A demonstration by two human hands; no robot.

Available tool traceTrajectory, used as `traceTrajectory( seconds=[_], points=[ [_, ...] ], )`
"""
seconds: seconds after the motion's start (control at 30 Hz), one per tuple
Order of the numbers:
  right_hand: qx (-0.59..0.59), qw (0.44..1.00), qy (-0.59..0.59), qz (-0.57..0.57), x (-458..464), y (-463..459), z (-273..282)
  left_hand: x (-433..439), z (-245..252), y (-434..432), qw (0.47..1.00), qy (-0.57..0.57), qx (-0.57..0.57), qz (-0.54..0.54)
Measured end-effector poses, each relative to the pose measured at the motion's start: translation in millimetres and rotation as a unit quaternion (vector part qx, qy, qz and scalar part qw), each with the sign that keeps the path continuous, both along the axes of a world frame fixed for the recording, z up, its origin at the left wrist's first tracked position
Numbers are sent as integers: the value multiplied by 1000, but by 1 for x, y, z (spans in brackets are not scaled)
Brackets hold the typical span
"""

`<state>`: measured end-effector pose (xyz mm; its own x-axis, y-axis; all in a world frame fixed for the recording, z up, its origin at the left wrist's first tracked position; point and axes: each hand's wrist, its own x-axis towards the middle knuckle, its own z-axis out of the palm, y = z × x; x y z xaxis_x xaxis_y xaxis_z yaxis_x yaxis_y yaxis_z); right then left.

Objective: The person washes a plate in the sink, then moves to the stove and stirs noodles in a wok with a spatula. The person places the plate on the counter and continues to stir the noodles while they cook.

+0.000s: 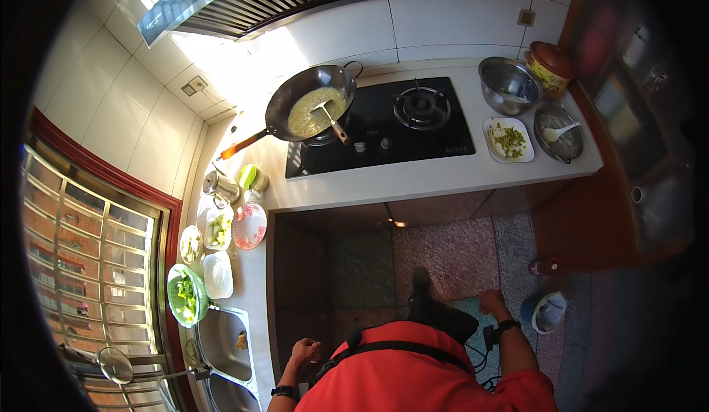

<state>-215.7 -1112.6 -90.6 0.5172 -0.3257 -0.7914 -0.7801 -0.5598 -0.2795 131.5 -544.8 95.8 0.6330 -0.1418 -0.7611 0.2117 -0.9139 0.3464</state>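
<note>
My left hand [306,351] hangs beside my body near the sink counter, its fingers loosely curled, with nothing seen in it. On the other side, my right hand [493,302] is bent into a loose fist above the floor, also without a visible object. Before me a dark wok [277,110] rests on the left burner of the black gas hob [368,129]. Yellowish, bubbly liquid [302,118] covers its bottom. A metal spatula [331,118] lies in the wok, its brown handle towards me. The wok's orange-brown handle [243,144] points left.
At the counter's right stand a steel bowl [501,85], a lidded pot [551,68], a plate of chopped greens [509,140] and a bowl with a white spoon [559,133]. Left are a floral plate [249,226], a green basket [176,295] and a sink [213,345]. A bin [548,312] stands right.
</note>
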Motion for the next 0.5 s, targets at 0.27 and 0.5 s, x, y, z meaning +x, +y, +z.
traceTrajectory(
  seconds=[0.27,0.5],
  points=[
    [-112,955,-17,275,-42,86,50,-98,20,83,996,89,24,15],
    [-113,957,-59,260,-83,120,76,-135,-28,128,997,55,18,-54]
  ],
)
